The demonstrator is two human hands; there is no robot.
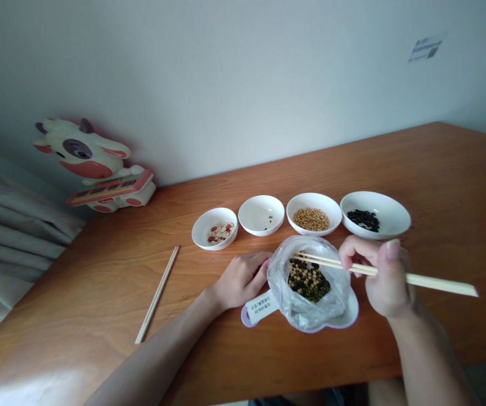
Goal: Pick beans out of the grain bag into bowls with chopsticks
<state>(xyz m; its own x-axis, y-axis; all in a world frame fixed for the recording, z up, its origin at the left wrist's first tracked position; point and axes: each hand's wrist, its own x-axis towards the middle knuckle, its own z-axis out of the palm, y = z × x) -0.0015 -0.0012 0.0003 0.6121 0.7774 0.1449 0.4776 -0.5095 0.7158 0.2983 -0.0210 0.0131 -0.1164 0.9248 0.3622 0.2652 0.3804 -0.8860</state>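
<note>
My right hand (389, 276) is closed around a pair of wooden chopsticks (365, 269), whose tips reach into a clear plastic bag (283, 299). In the bag lie mixed beans (310, 280), green, black and yellow. My left hand (243, 279) rests at the bag's left side with its fingers closed on the edge; the fingertips are partly hidden. Under the bag sits a white dish with a purple rim (350, 314), and its labelled handle (262, 307) sticks out to the left. Whether the tips grip a bean is too small to tell.
Four white bowls stand in a row behind the bag: one with pale and red pieces (198, 231), one with a few green beans (253, 211), one with soybeans (310, 219), one with black beans (395, 217). Another chopstick pair (158, 293) and a cow toy (103, 169) are left.
</note>
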